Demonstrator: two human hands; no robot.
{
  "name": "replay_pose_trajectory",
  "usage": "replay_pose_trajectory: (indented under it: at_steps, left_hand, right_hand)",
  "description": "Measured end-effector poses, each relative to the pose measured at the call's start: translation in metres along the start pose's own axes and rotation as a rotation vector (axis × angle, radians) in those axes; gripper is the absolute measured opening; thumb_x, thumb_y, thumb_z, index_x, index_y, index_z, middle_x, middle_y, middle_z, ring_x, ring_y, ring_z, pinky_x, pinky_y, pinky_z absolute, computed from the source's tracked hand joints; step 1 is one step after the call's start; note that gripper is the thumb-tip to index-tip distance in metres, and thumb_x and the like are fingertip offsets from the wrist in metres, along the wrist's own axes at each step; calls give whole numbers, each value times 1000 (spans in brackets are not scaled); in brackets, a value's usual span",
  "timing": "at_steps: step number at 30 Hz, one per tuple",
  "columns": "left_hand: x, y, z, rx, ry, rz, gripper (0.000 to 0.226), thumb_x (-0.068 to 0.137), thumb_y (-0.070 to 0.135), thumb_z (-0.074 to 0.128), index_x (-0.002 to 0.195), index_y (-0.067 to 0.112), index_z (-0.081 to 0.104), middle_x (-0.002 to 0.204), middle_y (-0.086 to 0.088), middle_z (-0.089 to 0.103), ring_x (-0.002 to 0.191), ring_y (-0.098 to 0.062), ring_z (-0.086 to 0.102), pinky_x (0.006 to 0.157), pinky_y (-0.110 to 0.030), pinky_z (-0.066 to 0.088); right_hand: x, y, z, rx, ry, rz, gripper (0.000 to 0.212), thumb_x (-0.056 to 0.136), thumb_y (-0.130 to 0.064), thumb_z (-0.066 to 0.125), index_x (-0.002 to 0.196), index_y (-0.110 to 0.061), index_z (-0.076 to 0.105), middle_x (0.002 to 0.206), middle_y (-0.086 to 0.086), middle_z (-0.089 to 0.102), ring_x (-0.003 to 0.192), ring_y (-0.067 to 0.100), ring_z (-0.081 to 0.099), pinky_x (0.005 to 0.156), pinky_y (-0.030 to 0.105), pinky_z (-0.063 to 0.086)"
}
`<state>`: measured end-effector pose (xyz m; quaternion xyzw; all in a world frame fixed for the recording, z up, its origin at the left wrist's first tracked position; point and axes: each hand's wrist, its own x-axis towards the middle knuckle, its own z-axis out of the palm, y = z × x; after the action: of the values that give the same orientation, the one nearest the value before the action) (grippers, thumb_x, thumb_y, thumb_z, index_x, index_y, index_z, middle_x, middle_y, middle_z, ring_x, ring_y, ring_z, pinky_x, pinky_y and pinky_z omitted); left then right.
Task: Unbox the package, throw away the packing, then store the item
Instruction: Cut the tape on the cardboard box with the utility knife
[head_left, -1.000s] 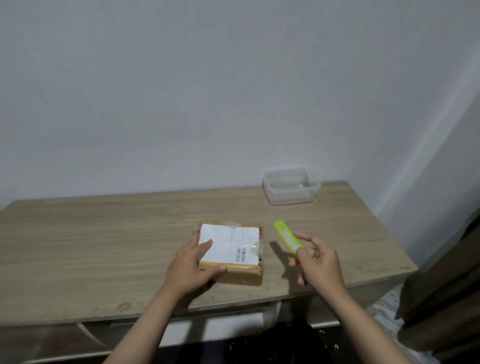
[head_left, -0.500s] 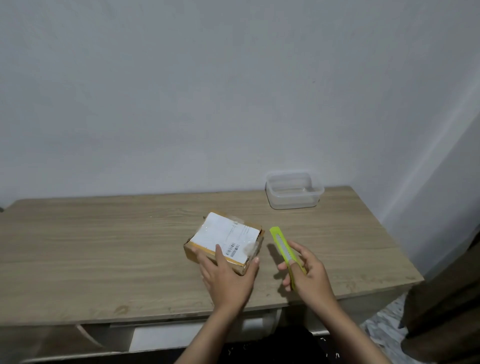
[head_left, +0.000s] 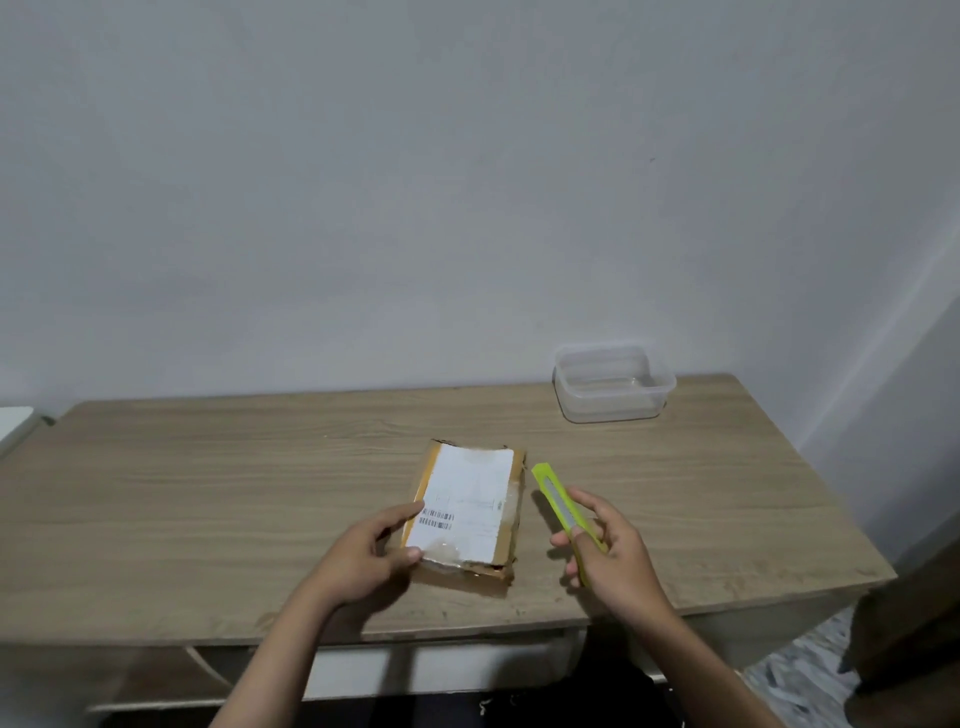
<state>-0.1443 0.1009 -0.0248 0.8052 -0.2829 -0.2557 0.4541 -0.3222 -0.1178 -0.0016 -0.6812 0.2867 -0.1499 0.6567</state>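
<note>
A taped cardboard package (head_left: 464, 512) lies near the front edge of the wooden worktop (head_left: 208, 493), label up, as a person prepares to open it. The left hand (head_left: 363, 558) curls around the package's near left corner, thumb and fingers touching it. The right hand (head_left: 613, 553) is closed around a yellow-green utility knife (head_left: 563, 506), poised just beside the package's right side. The unboxing appears barely begun: tape looks intact. The next move likely calls for bringing the knife to a taped seam. A clear plastic container (head_left: 613, 382) waits at the back right corner.
</note>
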Motion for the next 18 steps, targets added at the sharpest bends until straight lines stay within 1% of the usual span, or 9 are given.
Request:
replay_pose_trajectory:
  at_steps: [1, 3, 5, 6, 7, 9, 12, 15, 18]
  left_hand:
    - [0, -3, 1, 18, 101, 8, 47, 80, -1, 68, 123, 15, 56, 123, -6, 58, 123, -23, 51, 85, 0, 34]
    - [0, -9, 11, 156, 381, 18, 41, 79, 12, 68, 118, 24, 59, 121, -13, 56, 118, -30, 51, 92, -19, 41]
    - [-4, -7, 35, 191, 698, -32, 47, 77, 25, 66, 122, 16, 56, 128, -23, 44, 124, -37, 43, 99, -41, 42]
    - [-7, -1, 50, 153, 797, -39, 54, 75, 35, 64, 123, 12, 54, 128, -25, 40, 126, -39, 38, 101, -46, 40]
    - [-10, 8, 66, 115, 825, -34, 64, 71, 47, 60, 124, 11, 52, 130, -26, 37, 129, -39, 33, 103, -47, 37]
    - [-12, 25, 95, 74, 748, -66, 91, 60, 66, 56, 134, 15, 41, 144, -24, 20, 138, -33, 18, 110, -44, 26]
    - [-2, 35, 112, 72, 656, -145, 115, 53, 79, 52, 145, 17, 20, 154, -17, -12, 143, -28, -7, 115, -43, 12]
    - [7, 26, 102, 46, 638, -94, 114, 56, 78, 51, 146, 16, 18, 156, -15, -16, 145, -26, -9, 116, -39, 10]
    - [9, 5, 81, 60, 579, 27, 103, 68, 65, 64, 147, 19, 18, 157, -7, -12, 143, -8, -12, 112, -23, 10]
  right_hand:
    - [2, 1, 1, 5, -9, 9, 40, 94, -1, 44, 124, -26, 49, 83, 14, 65, 44, 8, 49, 44, 24, 44]
    - [5, 4, 3, 23, -19, 25, 39, 94, -1, 44, 124, -25, 50, 83, 15, 64, 43, 9, 48, 43, 24, 42]
    - [6, 7, 4, 31, -20, 32, 39, 94, -1, 43, 126, -23, 50, 82, 15, 64, 43, 10, 47, 42, 24, 41]
    - [6, 8, 3, 29, -20, 32, 39, 95, -1, 43, 126, -23, 50, 82, 15, 64, 44, 10, 47, 43, 24, 42]
    - [7, 8, 3, 21, -19, 32, 38, 95, -2, 43, 125, -24, 50, 83, 16, 64, 45, 10, 47, 43, 24, 42]
    - [8, 10, 1, 16, -9, 34, 37, 95, -2, 44, 123, -25, 51, 85, 17, 66, 45, 10, 48, 45, 25, 43]
    - [11, 13, -2, 24, 12, 28, 36, 93, -2, 47, 123, -21, 52, 88, 22, 67, 44, 13, 51, 48, 30, 47]
    - [16, 18, -8, 53, 42, 11, 37, 90, 0, 52, 124, -15, 51, 91, 28, 66, 46, 18, 60, 52, 34, 54]
    - [25, 24, -16, 73, 65, 32, 40, 88, -1, 58, 123, -17, 51, 101, 30, 59, 61, 30, 71, 51, 37, 53]
